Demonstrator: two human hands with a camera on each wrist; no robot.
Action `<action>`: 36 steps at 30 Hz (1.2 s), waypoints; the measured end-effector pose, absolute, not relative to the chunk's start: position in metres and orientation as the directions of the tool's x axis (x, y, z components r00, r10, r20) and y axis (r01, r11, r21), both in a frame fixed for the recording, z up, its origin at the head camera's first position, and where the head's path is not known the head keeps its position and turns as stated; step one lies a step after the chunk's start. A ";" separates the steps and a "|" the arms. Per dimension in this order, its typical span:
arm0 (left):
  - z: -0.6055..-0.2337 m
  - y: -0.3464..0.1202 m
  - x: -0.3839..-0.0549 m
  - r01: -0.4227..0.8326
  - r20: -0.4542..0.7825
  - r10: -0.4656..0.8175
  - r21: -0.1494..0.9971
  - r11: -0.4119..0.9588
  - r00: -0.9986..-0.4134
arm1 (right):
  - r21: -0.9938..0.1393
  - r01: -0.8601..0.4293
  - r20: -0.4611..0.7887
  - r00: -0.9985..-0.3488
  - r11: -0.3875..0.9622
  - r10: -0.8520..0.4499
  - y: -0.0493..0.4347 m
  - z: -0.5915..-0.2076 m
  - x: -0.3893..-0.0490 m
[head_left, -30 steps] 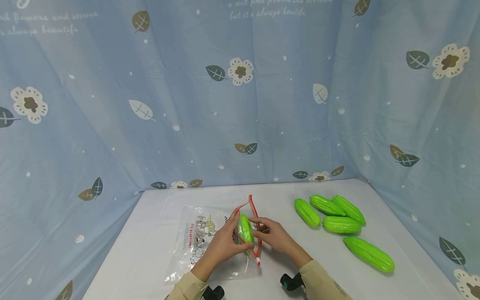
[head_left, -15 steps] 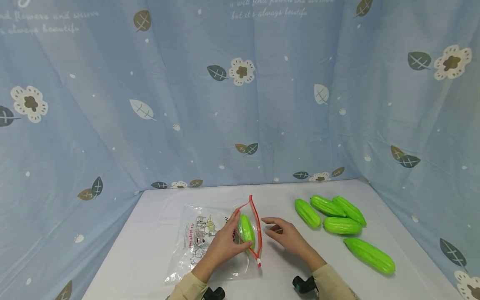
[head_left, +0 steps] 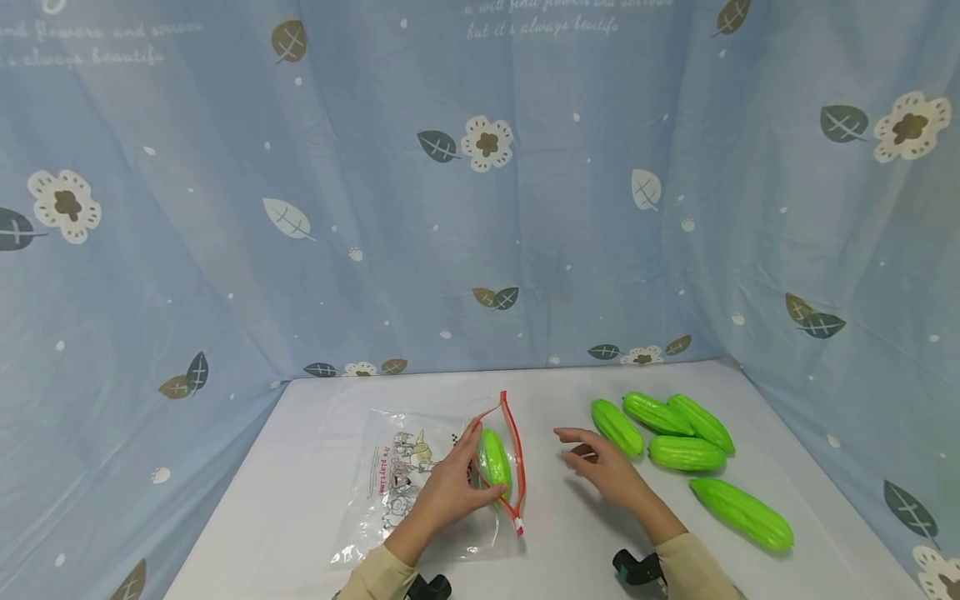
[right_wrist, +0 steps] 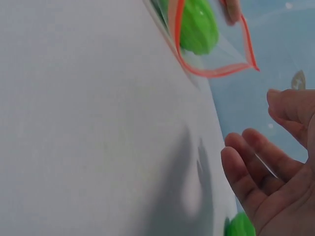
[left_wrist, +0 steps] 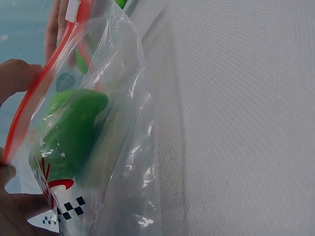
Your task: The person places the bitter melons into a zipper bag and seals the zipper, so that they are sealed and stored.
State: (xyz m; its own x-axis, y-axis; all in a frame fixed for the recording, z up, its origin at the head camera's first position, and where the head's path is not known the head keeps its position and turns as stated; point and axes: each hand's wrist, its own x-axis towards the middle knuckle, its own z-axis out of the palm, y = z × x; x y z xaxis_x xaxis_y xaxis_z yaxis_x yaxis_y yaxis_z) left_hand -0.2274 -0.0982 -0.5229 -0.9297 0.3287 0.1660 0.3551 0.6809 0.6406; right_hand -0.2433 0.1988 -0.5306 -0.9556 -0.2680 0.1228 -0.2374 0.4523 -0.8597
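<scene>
A clear zip bag (head_left: 397, 479) with cartoon print and a red zip rim lies on the table, its mouth spread towards the right. Inside, near that mouth, is a green cucumber (head_left: 494, 458). My left hand (head_left: 448, 492) grips the upper side of the rim, with the thumb and fingers at the red strip in the left wrist view. The cucumber (left_wrist: 71, 132) shows through the plastic there. My right hand (head_left: 611, 475) hangs above the table between the bag and the other cucumbers, holding nothing, fingers loosely bent and apart in the right wrist view.
Several loose cucumbers (head_left: 686, 452) form a group at the right of the white table (head_left: 258, 492). One more cucumber (head_left: 741, 512) lies nearer the front. A blue patterned curtain (head_left: 390, 208) encloses the back and sides.
My right hand has drawn back from the cucumber in the bag's mouth, letting it go, and moved right towards the loose cucumbers. The left hand stays at the rim.
</scene>
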 end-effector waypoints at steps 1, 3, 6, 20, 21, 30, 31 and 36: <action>-0.523 -0.098 -0.227 0.358 0.168 0.331 0.642 0.679 -0.929 | -0.863 -0.231 0.120 -0.958 0.450 -0.261 0.202 -0.530 -0.243; -0.523 -0.098 -0.227 0.361 0.172 0.333 0.643 0.675 -0.927 | -0.862 -0.222 0.118 -0.962 0.455 -0.245 0.207 -0.528 -0.242; -0.523 -0.098 -0.228 0.364 0.173 0.335 0.644 0.673 -0.926 | -0.852 -0.228 0.133 -0.965 0.471 -0.226 0.216 -0.524 -0.241; -0.522 -0.098 -0.227 0.362 0.167 0.337 0.641 0.677 -0.926 | -0.781 -0.329 0.294 -0.944 0.531 -0.153 0.263 -0.503 -0.240; -0.522 -0.098 -0.227 0.361 0.167 0.335 0.641 0.678 -0.927 | -0.777 -0.327 0.296 -0.944 0.537 -0.145 0.265 -0.502 -0.241; -0.523 -0.098 -0.228 0.356 0.158 0.337 0.640 0.681 -0.928 | -0.738 -0.325 0.314 -0.941 0.592 -0.126 0.277 -0.506 -0.252; -0.523 -0.098 -0.228 0.356 0.157 0.338 0.641 0.680 -0.928 | -0.732 -0.321 0.313 -0.942 0.600 -0.123 0.278 -0.507 -0.253; -0.522 -0.097 -0.227 0.349 0.153 0.333 0.645 0.680 -0.930 | -0.726 -0.298 0.297 -0.949 0.620 -0.108 0.279 -0.509 -0.257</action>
